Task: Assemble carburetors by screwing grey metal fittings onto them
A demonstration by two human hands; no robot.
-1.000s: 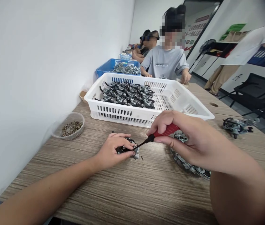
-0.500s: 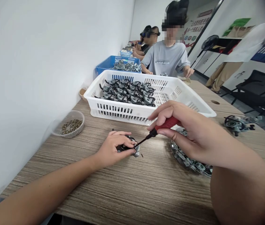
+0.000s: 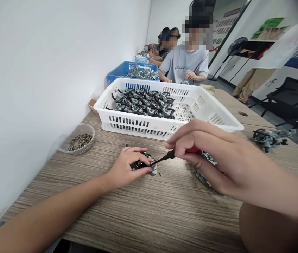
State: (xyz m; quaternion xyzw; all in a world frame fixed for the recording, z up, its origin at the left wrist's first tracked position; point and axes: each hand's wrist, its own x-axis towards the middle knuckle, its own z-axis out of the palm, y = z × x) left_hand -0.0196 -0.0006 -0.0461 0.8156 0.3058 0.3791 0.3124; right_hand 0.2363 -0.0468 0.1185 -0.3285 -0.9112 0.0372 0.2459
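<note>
My left hand (image 3: 129, 167) is closed on a small black and grey metal part (image 3: 152, 169), pressing it on the wooden table (image 3: 138, 214). My right hand (image 3: 207, 154) grips a screwdriver (image 3: 170, 154) by its red handle, which the fingers mostly cover. The shaft slants down to the left, and its tip meets the part beside my left fingertips. A tiny dark screw (image 3: 159, 174) lies on the table just right of the part. Behind my right hand, a clear container (image 3: 204, 181) of metal parts is partly hidden.
A white basket (image 3: 135, 130) of black and grey assemblies stands ahead. At left is a clear bowl (image 3: 92, 142) of small screws. Another assembly (image 3: 267, 138) lies at right. Beyond are a blue crate (image 3: 115, 74) and a seated person (image 3: 183, 63).
My right hand has turned and lowered, so the screwdriver lies flatter and its red handle is more covered. My left hand stays in place. The seated person's hand has moved inward.
</note>
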